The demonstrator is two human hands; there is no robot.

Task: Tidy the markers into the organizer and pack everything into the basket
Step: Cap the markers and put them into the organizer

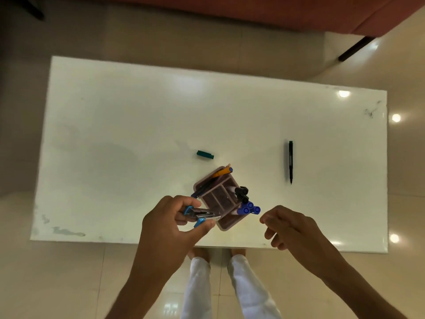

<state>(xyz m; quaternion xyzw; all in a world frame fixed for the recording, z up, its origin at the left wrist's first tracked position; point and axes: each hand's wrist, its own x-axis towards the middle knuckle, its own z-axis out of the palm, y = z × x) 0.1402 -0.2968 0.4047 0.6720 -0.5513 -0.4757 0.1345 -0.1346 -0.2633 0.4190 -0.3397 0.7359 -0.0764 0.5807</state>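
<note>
A brown compartmented organizer (220,199) stands near the front edge of the white table (138,125). It holds blue-capped markers (249,209), black-capped markers (242,193) and an orange pen (222,172). My left hand (170,224) grips a blue and silver stapler (200,215) right at the organizer's left side. My right hand (289,226) hovers to the right of the organizer with fingers loosely curled and nothing in them. An uncapped black marker (291,161) lies on the table to the right. Its green cap (205,154) lies behind the organizer. No basket is in view.
A red sofa (253,12) runs along the far side of the table, with a dark leg (355,49) at the right. My legs in white trousers (200,288) stand on the shiny tiled floor below the table's front edge.
</note>
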